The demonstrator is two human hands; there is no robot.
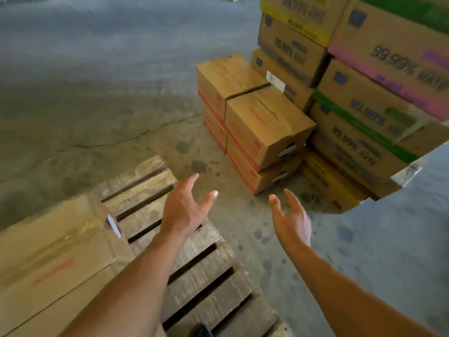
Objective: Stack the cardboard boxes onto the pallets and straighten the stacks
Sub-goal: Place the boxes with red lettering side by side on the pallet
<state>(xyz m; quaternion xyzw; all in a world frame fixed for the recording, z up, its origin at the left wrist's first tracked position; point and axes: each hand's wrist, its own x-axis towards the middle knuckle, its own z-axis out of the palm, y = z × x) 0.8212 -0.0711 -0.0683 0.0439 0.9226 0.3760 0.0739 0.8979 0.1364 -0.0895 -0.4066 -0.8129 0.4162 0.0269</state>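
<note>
A wooden pallet (194, 271) lies on the floor at the lower middle, with cardboard boxes (48, 259) on its left part. Ahead on the floor stands a low stack of brown boxes with red stripes (262, 127), two layers high. My left hand (184, 207) and my right hand (291, 220) reach forward side by side, empty, fingers spread, palms facing each other. Both hover short of the red-striped stack and touch nothing.
A tall stack of printed cartons (364, 98) with yellow, green and pink bands rises at the right, right behind the low stack. Stained, cracked concrete floor (97, 93) stretches to the left and far side.
</note>
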